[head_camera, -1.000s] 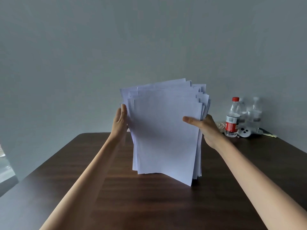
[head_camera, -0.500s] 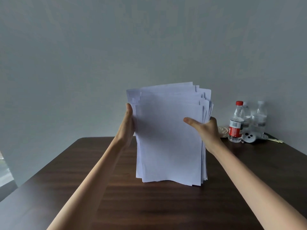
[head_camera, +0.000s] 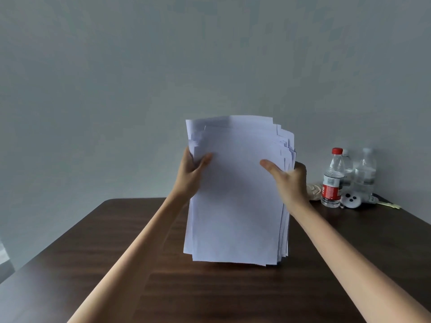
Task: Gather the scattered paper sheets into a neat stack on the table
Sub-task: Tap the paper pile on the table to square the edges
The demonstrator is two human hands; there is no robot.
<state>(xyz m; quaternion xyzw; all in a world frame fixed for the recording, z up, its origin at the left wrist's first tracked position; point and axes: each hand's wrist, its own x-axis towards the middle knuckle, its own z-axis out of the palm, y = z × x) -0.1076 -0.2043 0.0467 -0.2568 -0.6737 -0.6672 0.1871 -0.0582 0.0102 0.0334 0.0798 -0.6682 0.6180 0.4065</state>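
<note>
From the head view, both bare arms reach out over the dark wooden table [head_camera: 112, 257], and between the hands stands the paper stack [head_camera: 238, 206], held upright on its short edge. The left hand [head_camera: 190, 176] grips the stack's left edge high up, thumb pressed flat on the front sheet and fingers tucked out of sight behind. The right hand [head_camera: 289, 183] clamps the opposite edge at about the same height, thumb lying across the front sheet and fingers curled round the back. Above both thumbs the sheets don't line up: top corners step out unevenly, most of all on the right hand's side. Below the hands the sheets hang fairly square, their lower edges down at the tabletop; whether they quite touch the wood, I can't tell.

Out past the right hand, against the grey wall, stands a clear bottle with a red cap [head_camera: 332, 180] and red label. Two more clear bottles [head_camera: 365, 173] stand just beyond it, farther from the hand. A small round white object [head_camera: 351, 199] with dark dots lies at their feet. Something pale and woven [head_camera: 314, 191] lies between the right wrist and that red-capped bottle.
</note>
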